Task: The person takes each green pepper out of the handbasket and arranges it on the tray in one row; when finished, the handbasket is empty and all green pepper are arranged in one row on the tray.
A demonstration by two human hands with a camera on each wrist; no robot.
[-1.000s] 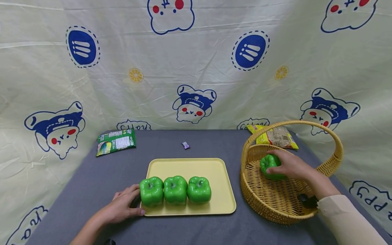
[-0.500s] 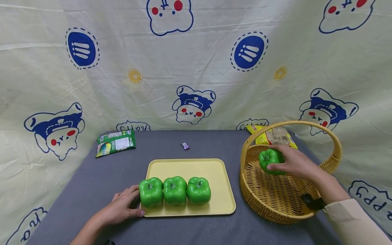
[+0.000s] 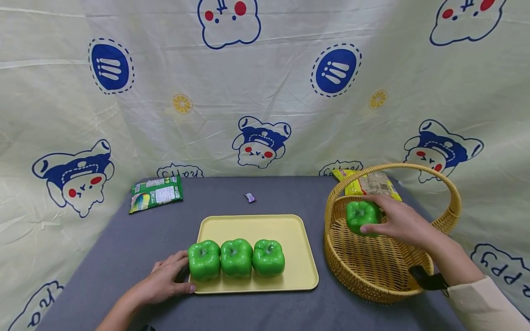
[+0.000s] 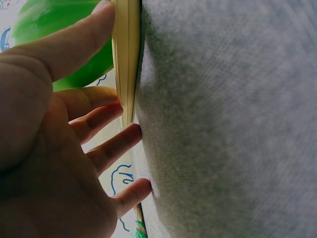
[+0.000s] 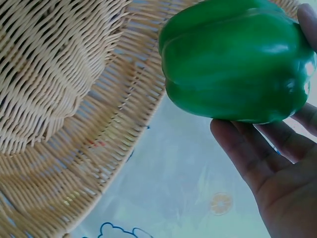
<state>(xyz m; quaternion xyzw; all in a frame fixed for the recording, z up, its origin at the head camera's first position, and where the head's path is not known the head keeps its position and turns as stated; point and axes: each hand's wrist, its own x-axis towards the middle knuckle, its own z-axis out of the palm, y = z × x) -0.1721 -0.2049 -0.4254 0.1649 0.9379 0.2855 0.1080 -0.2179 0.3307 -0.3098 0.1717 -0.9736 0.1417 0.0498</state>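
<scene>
In the head view my right hand (image 3: pixel 395 221) holds a green bell pepper (image 3: pixel 361 218) over the wicker basket (image 3: pixel 364 276), beneath its arched handle. The right wrist view shows this bell pepper (image 5: pixel 237 62) between the thumb and the fingers. Three more green bell peppers (image 3: pixel 236 258) sit in a row along the near side of a pale yellow tray (image 3: pixel 252 225). My left hand (image 3: pixel 163 279) is at the tray's left edge, beside the leftmost pepper. Its thumb and fingertips touch the tray's rim (image 4: pixel 126 59) in the left wrist view, with the fingers mostly extended.
A green packet (image 3: pixel 156 194) lies at the back left of the grey cloth. Behind the basket lies a yellow packet (image 3: pixel 368 184), and a tiny purple wrapper (image 3: pixel 250 197) is beyond the tray. A printed curtain (image 3: pixel 265 82) closes off the back.
My right hand has raised the bell pepper within the basket and shifted it slightly left. The left hand stays at the tray's edge.
</scene>
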